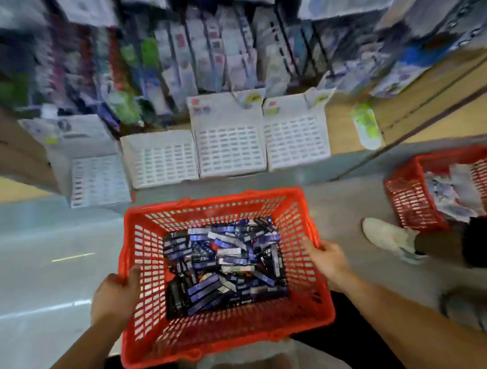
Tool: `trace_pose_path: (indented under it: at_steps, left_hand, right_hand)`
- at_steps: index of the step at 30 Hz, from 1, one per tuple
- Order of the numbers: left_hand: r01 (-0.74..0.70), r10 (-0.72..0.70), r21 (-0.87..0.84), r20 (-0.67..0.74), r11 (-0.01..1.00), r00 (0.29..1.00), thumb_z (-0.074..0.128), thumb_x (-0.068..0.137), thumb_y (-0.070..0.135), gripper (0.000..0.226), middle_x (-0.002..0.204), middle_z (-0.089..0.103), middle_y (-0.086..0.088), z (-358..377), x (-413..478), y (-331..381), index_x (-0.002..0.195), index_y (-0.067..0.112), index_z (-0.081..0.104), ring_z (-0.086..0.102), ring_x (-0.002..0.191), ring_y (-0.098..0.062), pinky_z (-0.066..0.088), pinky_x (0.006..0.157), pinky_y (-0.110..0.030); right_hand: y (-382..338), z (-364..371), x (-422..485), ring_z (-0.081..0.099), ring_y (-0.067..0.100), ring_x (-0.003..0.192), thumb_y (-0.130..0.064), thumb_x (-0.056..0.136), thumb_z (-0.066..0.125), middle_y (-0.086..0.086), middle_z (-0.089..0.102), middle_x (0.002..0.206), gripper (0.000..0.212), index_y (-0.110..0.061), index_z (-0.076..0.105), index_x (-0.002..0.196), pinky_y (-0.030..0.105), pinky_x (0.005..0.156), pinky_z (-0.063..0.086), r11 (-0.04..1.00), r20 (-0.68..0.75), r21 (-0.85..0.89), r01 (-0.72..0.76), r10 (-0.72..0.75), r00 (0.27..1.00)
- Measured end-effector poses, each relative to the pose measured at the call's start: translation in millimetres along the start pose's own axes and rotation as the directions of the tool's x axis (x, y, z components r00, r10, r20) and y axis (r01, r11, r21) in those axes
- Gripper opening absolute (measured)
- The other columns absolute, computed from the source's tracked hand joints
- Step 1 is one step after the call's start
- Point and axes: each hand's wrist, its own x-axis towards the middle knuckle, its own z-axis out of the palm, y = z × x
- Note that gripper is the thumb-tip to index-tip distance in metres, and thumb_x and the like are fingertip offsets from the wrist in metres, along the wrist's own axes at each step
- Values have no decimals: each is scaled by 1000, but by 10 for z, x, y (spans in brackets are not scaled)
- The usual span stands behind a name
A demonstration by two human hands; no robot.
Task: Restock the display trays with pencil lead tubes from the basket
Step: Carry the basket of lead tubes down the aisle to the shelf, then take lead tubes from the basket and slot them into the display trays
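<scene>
Head view: red perforated plastic basket (215, 201) is held by both side rims. Left hand (115, 292) grips the left rim, thumb hooked inside the wall; right hand (328, 260) grips the right rim, fingers curled over the edge; neither hand is free. Small dark blue and black pencil lead tubes (224, 267) lie heaped on the basket floor, between and below both hands; their long axes point every way. Four white slotted plastic display trays (229, 151) stand in a row on the low wooden shelf (344, 131), just beyond the basket's far rim, straight ahead. Judgement: one hand must release the rim before picking; neither is plainly nearer the heap. Second red basket (406, 198) sits well apart, right.
</scene>
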Motion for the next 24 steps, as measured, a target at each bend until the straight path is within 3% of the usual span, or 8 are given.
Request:
trace_pose_path:
  at_steps: [4,10,14,16,18,21,24]
  left_hand:
    - [18,-21,-55,-55,998,998,46,98,67,61,82,74,-15,669,454,-454,93,9,65,69,63,-33,59,68,-41]
    - [8,-13,-88,-56,996,998,46,99,63,60,71,72,-10,1397,849,-735,81,11,68,69,59,-30,58,68,-39]
    - [-16,17,-86,14,996,1000,48,98,66,65,87,76,-19,1656,938,-743,92,5,72,72,74,-37,61,79,-44]
    - [-12,16,-153,25,988,1000,51,95,66,67,98,76,-22,1687,931,-709,104,2,71,73,84,-39,61,86,-49]
    - [3,9,-241,50,971,999,57,95,62,64,104,75,-23,1667,867,-659,110,1,69,73,88,-40,60,90,-51]
    - [-11,33,-280,76,960,997,65,95,51,53,103,75,-20,1615,671,-629,115,2,66,74,84,-38,60,89,-51]
    - [-38,61,-233,92,972,994,66,98,42,49,106,73,-15,1520,503,-605,122,1,60,73,85,-33,59,87,-46]
  right_hand:
    - [335,727,595,76,19,73,-70,85,65,-4,77,74,45,-26,71,79,43,81,63,998,-23,15,68,-68,997]
    - [689,1280,1181,74,18,69,-55,94,64,-3,75,71,38,-20,71,82,37,78,62,981,-110,2,196,-195,975]
    - [870,1295,1381,72,28,81,-55,96,59,1,69,71,43,-16,72,86,32,73,51,967,-178,-61,245,-252,951]
    - [888,1267,1360,69,27,74,-55,98,56,2,65,69,44,-14,70,90,31,72,47,964,-180,-57,260,-266,947]
    - [919,1253,1338,67,29,75,-53,100,55,9,69,80,45,-10,68,98,30,75,45,969,-145,-50,241,-246,958]
    - [960,1227,1299,70,37,100,-52,100,55,22,72,110,54,-3,68,116,33,80,47,975,-125,-37,219,-222,967]
    - [929,1228,1246,68,34,97,-50,99,56,21,68,118,54,-2,59,124,32,81,47,974,-102,-53,222,-226,969]
